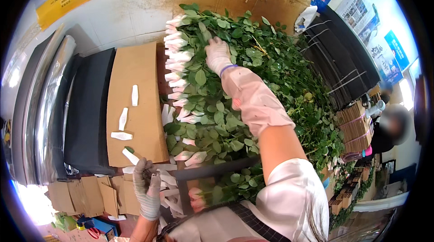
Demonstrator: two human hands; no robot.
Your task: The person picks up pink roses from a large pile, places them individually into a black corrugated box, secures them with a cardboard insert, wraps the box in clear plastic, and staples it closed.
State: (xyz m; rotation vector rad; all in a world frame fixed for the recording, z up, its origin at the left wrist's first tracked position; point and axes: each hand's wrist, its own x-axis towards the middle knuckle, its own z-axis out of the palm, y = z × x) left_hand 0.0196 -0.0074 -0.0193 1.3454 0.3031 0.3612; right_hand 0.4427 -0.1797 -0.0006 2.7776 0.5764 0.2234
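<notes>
Pretty decent amount done here, by the look of it. A long row of rose heads [177, 44] runs down from the upper middle of the frame, packed close, and most of them seem to be wearing white sleeves with pink showing at the tips. Their leafy stems [271, 79] spread off toward the right in one big heap. A few more heads sit a bit lower, around the middle of the frame, less neatly lined up.

What's left is harder to call. At least four loose sleeves [123, 119] lie scattered on the tall cardboard sheet [135, 65] left of centre, and there's a messy sleeve pile [171, 193] at lower centre, so supplies clearly aren't used up. Some pink blooms [196, 199] near the bottom middle look bare, though they're kinda blurry, so no promises. My guess is it's well underway but not finished; no way to get a real count with so much foliage in the way.

As for the person, the right hand [218, 54] is in among the leaves at upper centre, fingers curled, but can't tell if there's a stem in it. The left hand [147, 192] is at lower left of centre, right beside the sleeve pile, fingers bent; can't tell whether it's gripping anything either.
</notes>
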